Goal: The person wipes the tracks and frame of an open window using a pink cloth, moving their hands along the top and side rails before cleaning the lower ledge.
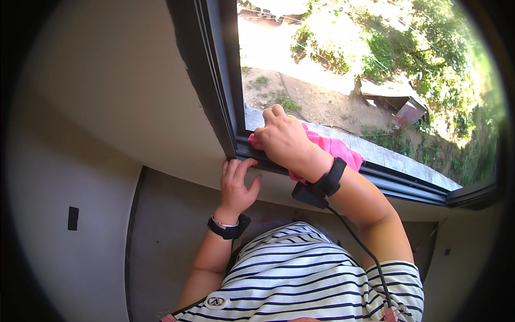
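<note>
My right hand grips a bright pink cloth and presses it onto the bottom track of a dark metal window frame, close to the left corner. Part of the cloth spreads to the right along the track, and some hangs below my wrist. My left hand rests its fingertips on the lower edge of the frame by that same corner. Its thumb stands apart from the fingers, and nothing shows in it. The side upright of the frame rises on the left with long grooves.
Outside the window lie a concrete ledge, a dirt slope, greenery and a small roofed shed. A black cable runs from my right wrist strap along my arm. The pale wall bears a dark wall plate.
</note>
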Motion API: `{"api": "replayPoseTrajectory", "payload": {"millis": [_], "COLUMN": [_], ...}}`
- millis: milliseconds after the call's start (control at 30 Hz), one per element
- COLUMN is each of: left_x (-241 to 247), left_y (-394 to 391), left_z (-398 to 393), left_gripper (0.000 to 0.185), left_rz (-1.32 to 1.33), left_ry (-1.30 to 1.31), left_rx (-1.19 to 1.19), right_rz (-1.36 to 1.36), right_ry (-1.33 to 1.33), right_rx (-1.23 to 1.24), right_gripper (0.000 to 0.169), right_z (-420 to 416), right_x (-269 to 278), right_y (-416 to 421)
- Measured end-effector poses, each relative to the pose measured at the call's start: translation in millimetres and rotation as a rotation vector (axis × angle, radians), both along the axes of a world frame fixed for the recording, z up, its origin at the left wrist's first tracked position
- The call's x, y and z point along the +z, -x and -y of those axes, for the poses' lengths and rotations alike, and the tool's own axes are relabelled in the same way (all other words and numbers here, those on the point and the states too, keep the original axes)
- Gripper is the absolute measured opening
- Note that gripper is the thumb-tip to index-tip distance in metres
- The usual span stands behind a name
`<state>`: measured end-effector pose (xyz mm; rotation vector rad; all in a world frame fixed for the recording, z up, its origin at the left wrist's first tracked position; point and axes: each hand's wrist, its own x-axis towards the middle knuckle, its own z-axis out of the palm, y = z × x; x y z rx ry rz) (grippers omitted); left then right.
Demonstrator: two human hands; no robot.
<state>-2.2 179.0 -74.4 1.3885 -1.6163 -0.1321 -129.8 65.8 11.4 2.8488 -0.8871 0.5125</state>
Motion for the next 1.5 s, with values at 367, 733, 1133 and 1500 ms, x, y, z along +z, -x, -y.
{"api": "replayPoseTrajectory", "payload": {"millis": [367, 733, 1133, 1500], "left_x": [-2.8, 1.7, -8.3, 9.1], "left_y": [7.5, 9.2, 8.3, 10.4], "left_z": [3.0, 0.1, 1.2, -2.8], "left_gripper": [0.031, 0.031, 0.027, 0.031], "left_rz": [-0.042, -0.067, -0.035, 0.063], "left_ry": [0.058, 0.023, 0.081, -0.039], "left_rx": [0.028, 0.036, 0.103, 0.109], "right_rz": [-0.227, -0.144, -0.261, -0.211], "right_ry": [0.327, -0.123, 0.092, -0.18], "right_rx": [0.025, 0.047, 0.151, 0.058], "right_gripper": [0.015, 0.031, 0.019, 0.016], "right_z": [-10.6, 2.3, -17.2, 2.6], "right_x": [-12.8, 5.8, 3.3, 7.4], "right_y": [-18.8, 8.5, -34.3, 35.9]}}
